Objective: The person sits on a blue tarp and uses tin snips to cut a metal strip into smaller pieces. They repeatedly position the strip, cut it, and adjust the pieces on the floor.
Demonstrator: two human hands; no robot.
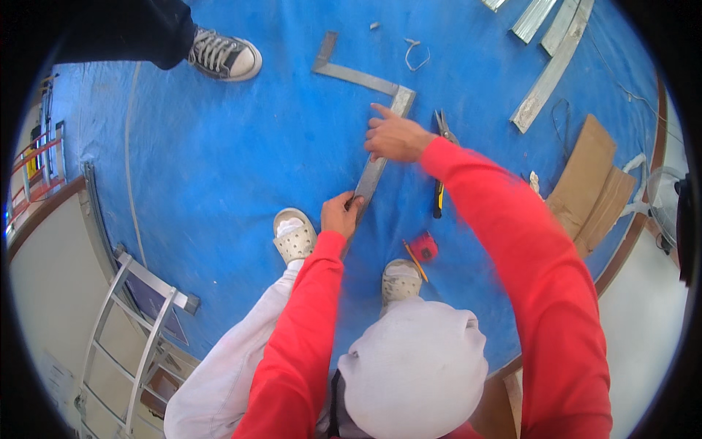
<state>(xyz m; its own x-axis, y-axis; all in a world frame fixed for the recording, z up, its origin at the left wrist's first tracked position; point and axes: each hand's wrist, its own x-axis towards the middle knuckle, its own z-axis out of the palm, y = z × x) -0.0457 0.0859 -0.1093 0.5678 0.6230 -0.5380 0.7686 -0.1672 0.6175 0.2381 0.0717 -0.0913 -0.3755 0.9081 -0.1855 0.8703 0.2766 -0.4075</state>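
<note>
A grey metal channel (356,76), bent into a zigzag of several straight lengths, stretches away in front of me. My left hand (341,214) is closed around its near end, thumb along the edge. Farther up the same length, my right hand (397,137) lies across the metal with most fingers curled at its left edge; one finger sticks out on the far side. Its fingertips are partly hidden. Just right of the channel are tin snips (447,128) with a dark and yellow handle. Closer to my feet lie a red tape measure (423,247) and an orange pencil (415,261).
Blue sheeting (212,168) covers the floor. Another person's shoe (227,56) stands at the far left. Metal channels (553,67) lie far right, above cardboard pieces (583,174). A fan (664,201) is at the right edge, a ladder (142,344) at the near left. A white loop (417,55) lies ahead.
</note>
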